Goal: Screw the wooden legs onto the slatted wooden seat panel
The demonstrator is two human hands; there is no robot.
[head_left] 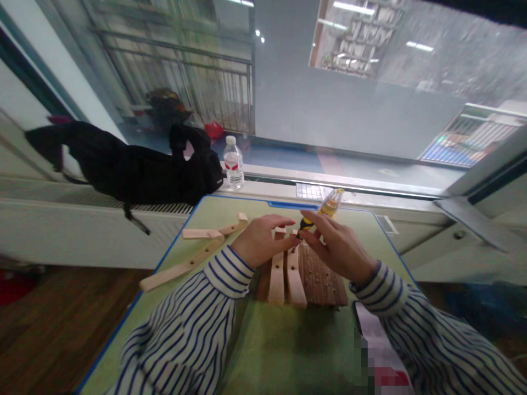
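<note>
My right hand pinches a black-and-yellow tool, possibly a screwdriver, most of it hidden by the fingers. My left hand reaches in from the other side, thumb and forefinger apart, the thumb tip close to the tool's lower end. Beneath both hands lies a brown wooden block with many small screws or pegs standing on its top. Two pale curved wooden pieces with holes, a left one and a right one, rest on the block. A clear yellow-labelled object shows behind my right fingers; whether it joins the tool, I cannot tell.
More pale wooden pieces lie at the left of the green blue-edged table. A phone-like object is near my right forearm. Beyond the table, a water bottle and a black bag stand by the window.
</note>
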